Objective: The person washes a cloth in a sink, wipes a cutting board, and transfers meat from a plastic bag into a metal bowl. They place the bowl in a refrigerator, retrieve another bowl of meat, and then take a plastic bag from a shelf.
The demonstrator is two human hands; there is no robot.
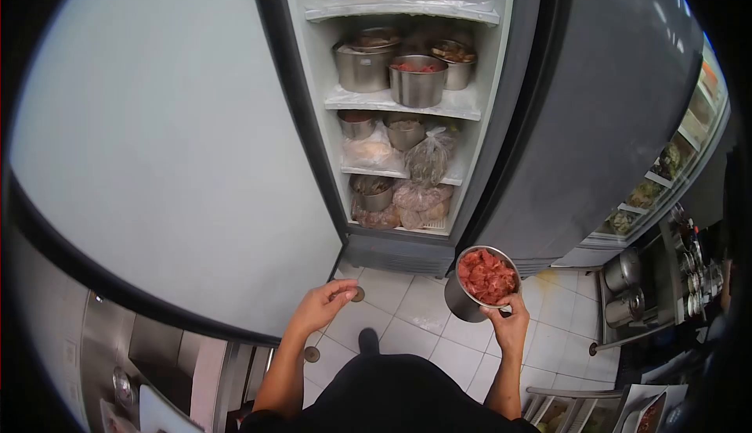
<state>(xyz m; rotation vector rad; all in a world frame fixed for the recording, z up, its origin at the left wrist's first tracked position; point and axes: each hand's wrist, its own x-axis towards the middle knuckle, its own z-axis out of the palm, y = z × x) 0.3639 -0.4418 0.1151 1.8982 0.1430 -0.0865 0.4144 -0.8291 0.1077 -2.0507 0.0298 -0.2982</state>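
My right hand (511, 322) grips the rim and side of a steel pot (464, 298), with the thumb near the rim. Chunks of raw red meat (487, 276) fill it close to the top. The pot is tilted a little towards me, in front of the refrigerator's right side. My left hand (323, 306) hangs over the floor beside the open refrigerator door (172, 135). Its fingers are loosely bent, the thumb slightly apart, and nothing shows in them.
Inside the refrigerator, shelves (403, 14) carry several steel pots, one a pot of red meat (418, 84), and bagged food (429, 155). Another grey door (603, 88) stands to the right. Stacked pots (624, 288) are on a rack at far right. White tiles (427, 312) cover the floor.
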